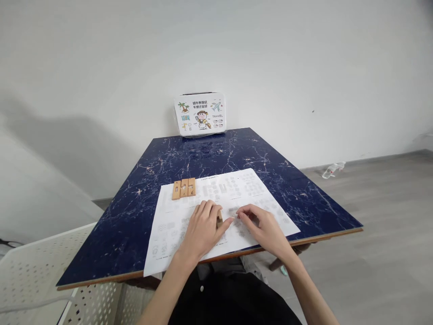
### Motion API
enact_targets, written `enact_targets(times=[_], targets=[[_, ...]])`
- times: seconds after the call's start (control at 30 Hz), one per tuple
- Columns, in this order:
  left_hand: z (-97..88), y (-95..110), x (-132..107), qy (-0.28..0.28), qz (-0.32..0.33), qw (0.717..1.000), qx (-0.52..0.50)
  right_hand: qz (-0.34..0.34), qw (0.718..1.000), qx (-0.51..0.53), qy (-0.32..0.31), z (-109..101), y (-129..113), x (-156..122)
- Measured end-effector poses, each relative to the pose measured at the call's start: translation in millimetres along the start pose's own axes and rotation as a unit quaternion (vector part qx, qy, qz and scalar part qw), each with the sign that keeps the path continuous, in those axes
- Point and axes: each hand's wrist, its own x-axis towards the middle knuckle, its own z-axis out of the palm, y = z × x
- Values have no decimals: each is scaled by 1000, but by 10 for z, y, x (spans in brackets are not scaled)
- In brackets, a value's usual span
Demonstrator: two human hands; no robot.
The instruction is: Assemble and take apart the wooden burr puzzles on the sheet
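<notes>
My left hand (202,227) is curled around a small wooden block (219,219) on the printed sheet (169,246), covering much of it. A notch shows in the block's visible end. Just right of it, my right hand (263,225) has its thumb and index fingertips drawn together low over the paper. Whatever may be between those fingertips is too small to make out. Farther off, three notched wooden pieces (184,188) with dark marks lie side by side on the sheet's far left part.
The blue marbled table (135,216) has a brown front edge. A white case with cartoon prints (201,115) stands at the back against the wall. A white perforated basket (37,266) is at the lower left. A plastic bottle (333,170) lies on the floor at right.
</notes>
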Motion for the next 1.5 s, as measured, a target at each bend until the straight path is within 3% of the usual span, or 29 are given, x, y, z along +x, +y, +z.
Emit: enact_targets(times=[0.27, 0.47, 0.63, 1.1, 1.27, 1.5], targets=[[-64, -38, -30, -7, -50, 997, -66, 9, 1000, 2, 1, -15, -27, 11], [-248, -276, -261, -80, -108, 986, -94, 9, 1000, -8, -2, -27, -13, -9], [-290, -414, -359, -68, -87, 987, -113, 4, 1000, -16, 0, -12, -29, -18], [-406, -349, -410, -47, -167, 964, -200, -4, 999, -33, -5, 17, -36, -27], [-393, -355, -407, -41, -176, 961, -212, -14, 997, -76, -8, 142, -47, -8], [-391, -366, -406, -37, -163, 960, -226, -69, 993, -71, -57, 313, -227, -81]])
